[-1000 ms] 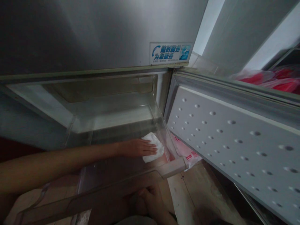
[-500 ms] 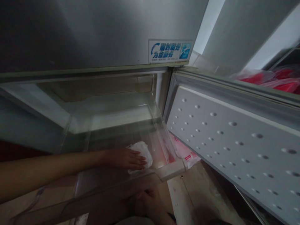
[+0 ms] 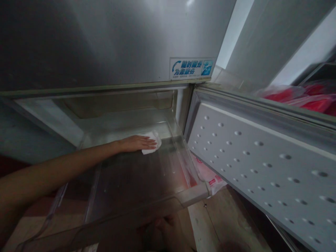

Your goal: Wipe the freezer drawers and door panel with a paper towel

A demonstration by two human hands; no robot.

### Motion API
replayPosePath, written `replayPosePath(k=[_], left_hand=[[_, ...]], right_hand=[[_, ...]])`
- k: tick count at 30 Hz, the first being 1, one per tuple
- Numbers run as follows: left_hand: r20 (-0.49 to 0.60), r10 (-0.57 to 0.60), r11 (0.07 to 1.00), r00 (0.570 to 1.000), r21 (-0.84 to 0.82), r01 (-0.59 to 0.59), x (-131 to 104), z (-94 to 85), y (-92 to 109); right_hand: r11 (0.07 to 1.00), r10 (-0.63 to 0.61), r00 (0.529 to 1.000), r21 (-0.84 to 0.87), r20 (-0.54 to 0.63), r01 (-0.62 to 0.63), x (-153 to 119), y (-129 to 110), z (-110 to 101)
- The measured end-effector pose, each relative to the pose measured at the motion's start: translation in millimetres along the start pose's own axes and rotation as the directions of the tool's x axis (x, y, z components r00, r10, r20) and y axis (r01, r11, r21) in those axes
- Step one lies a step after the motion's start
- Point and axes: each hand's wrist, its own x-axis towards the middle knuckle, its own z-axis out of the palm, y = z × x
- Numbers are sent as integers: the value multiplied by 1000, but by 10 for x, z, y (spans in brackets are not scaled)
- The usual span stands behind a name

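Note:
My left hand [image 3: 138,143] reaches in from the left, its fingers laid flat over a folded white cloth [image 3: 151,142]. It presses the cloth onto the floor of a clear plastic drawer [image 3: 136,178], toward the drawer's back. The drawer is pulled out of the lower compartment of a grey refrigerator [image 3: 118,42]. Low in the view, beyond the drawer's front wall, is my right hand [image 3: 169,229]. It is dim and partly covered by the see-through plastic, so its fingers do not show clearly.
The refrigerator's lower door [image 3: 244,154] stands wide open on the right, its dimpled inner panel facing me. Pink-and-white packaging [image 3: 210,175] lies under the door's edge, on the tiled floor [image 3: 223,217]. Red bags in clear plastic [image 3: 301,98] sit beyond the door.
My left hand has slid the white cloth from near the drawer's front toward its back. My right hand stays low in about the same place. The view has tilted up slightly.

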Motion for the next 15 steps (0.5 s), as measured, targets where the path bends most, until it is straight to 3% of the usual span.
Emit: replayPosePath(k=[4,8,11,15], left_hand=[[-126,-190,981,974,23,194,55,-32,-381],[-227,-308,950,924,-17,313,142,2,-545],[-251,-339,940,907,-46,339,161,50,-474],[-209,-329,944,921,-81,319,75,106,-193]], right_hand=[[999,-7,999,36,-32,8,-4,55,-24],[999,34,999,34,-28,-33,-10,3,6],[997,-5,999,81,31,3,-1,9,3],[999,37,999,-4,-39,-37,-13,78,-54]])
